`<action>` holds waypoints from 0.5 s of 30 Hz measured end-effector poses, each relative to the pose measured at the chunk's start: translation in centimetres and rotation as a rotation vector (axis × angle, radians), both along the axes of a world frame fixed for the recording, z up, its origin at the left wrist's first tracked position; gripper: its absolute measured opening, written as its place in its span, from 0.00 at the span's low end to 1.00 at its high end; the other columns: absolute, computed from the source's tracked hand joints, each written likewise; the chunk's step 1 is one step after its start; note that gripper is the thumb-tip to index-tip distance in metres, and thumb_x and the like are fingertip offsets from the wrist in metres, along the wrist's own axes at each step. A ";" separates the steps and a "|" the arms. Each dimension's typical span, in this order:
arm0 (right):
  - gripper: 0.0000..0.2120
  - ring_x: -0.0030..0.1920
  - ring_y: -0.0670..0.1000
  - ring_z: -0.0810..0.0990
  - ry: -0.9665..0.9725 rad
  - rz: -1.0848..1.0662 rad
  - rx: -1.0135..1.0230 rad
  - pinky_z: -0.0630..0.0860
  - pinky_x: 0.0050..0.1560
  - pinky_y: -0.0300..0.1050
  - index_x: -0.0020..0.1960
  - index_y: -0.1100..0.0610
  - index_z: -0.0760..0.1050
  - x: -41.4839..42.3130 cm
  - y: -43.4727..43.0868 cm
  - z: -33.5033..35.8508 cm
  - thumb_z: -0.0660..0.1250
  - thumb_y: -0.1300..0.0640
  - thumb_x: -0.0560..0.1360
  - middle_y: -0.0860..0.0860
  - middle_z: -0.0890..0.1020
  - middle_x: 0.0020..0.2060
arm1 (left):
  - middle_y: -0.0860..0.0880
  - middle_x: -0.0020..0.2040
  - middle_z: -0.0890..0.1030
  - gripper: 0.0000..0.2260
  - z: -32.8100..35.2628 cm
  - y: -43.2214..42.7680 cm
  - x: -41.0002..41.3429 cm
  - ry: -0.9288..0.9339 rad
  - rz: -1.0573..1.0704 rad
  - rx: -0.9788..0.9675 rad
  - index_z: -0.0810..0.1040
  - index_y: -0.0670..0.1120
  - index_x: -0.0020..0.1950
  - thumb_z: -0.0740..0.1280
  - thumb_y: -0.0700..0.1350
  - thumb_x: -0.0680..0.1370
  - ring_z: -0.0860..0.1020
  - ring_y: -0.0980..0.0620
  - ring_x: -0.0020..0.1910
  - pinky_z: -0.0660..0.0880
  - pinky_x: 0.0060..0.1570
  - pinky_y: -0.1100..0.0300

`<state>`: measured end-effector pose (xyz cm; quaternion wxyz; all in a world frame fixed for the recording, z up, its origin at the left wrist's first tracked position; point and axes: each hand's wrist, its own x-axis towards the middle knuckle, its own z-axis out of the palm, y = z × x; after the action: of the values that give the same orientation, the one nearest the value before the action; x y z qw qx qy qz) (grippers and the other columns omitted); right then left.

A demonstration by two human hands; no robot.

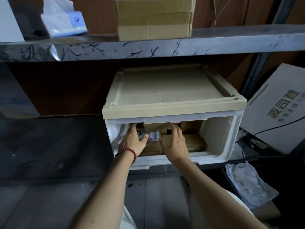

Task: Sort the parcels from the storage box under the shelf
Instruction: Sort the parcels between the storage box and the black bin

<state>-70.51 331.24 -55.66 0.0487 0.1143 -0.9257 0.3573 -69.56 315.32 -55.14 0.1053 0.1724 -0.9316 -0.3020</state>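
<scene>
A white storage box point(219, 134) with a beige lid point(165, 91) stands under the grey metal shelf point(148, 47), its front open. Inside lie several brown cardboard parcels point(194, 139). My left hand point(133, 141), with a red bead bracelet on the wrist, reaches into the box and grips the left side of a brown parcel with a white barcode label point(154, 135). My right hand point(176, 142) lies with spread fingers on the same parcel's right side. The parcels further back are partly hidden by the lid's edge.
On the shelf above sit a taped cardboard carton point(155, 17) and a white-blue package point(64, 19). A large white printed box point(277, 109) leans at the right, with a plastic bag point(247, 184) on the floor below it. A dark surface point(49, 146) extends left of the box.
</scene>
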 end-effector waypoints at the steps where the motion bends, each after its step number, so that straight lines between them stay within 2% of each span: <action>1: 0.34 0.75 0.54 0.57 0.008 -0.024 -0.009 0.64 0.69 0.49 0.78 0.55 0.49 -0.4 -0.4 -0.2 0.62 0.47 0.79 0.51 0.53 0.77 | 0.47 0.72 0.68 0.28 -0.1 0.0 -0.3 0.010 0.005 0.006 0.58 0.49 0.75 0.62 0.56 0.78 0.74 0.44 0.63 0.70 0.43 0.59; 3: 0.35 0.75 0.54 0.56 -0.002 -0.072 -0.023 0.64 0.70 0.50 0.78 0.56 0.48 -1.0 -0.9 -0.7 0.63 0.49 0.79 0.52 0.52 0.77 | 0.45 0.69 0.70 0.26 -0.2 0.0 -0.8 0.018 0.007 0.007 0.60 0.49 0.74 0.62 0.55 0.79 0.74 0.44 0.61 0.70 0.41 0.60; 6: 0.35 0.73 0.56 0.59 -0.011 -0.116 -0.074 0.65 0.70 0.52 0.77 0.59 0.49 -1.8 -1.4 -1.1 0.65 0.51 0.78 0.55 0.57 0.75 | 0.44 0.71 0.68 0.27 -0.6 -0.1 -1.4 0.007 -0.033 -0.033 0.60 0.49 0.74 0.63 0.55 0.78 0.70 0.42 0.67 0.72 0.57 0.50; 8: 0.32 0.69 0.57 0.64 0.018 -0.146 -0.135 0.67 0.67 0.51 0.74 0.61 0.54 -2.3 -1.5 -1.4 0.65 0.52 0.77 0.57 0.64 0.71 | 0.44 0.70 0.69 0.27 -1.0 -0.5 -1.9 -0.002 -0.064 -0.049 0.61 0.49 0.74 0.63 0.55 0.78 0.69 0.43 0.67 0.71 0.61 0.48; 13: 0.27 0.67 0.56 0.68 0.030 -0.121 -0.211 0.67 0.65 0.47 0.71 0.59 0.59 -3.2 -1.1 -1.9 0.66 0.52 0.77 0.55 0.69 0.67 | 0.45 0.67 0.73 0.26 -1.8 -1.0 -3.1 -0.013 -0.059 -0.066 0.65 0.47 0.70 0.62 0.60 0.77 0.73 0.44 0.63 0.74 0.58 0.49; 15: 0.29 0.69 0.55 0.68 -0.025 -0.085 -0.304 0.66 0.67 0.47 0.72 0.58 0.58 -3.3 -0.9 -1.9 0.66 0.50 0.77 0.55 0.70 0.69 | 0.46 0.65 0.74 0.28 -2.0 -0.8 -3.5 -0.008 -0.065 0.076 0.66 0.47 0.69 0.65 0.61 0.75 0.73 0.44 0.63 0.71 0.55 0.55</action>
<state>-73.85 330.39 -57.52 0.0689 0.0620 -0.8655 0.4923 -73.03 314.56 -57.17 0.0850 0.1471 -0.9250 -0.3398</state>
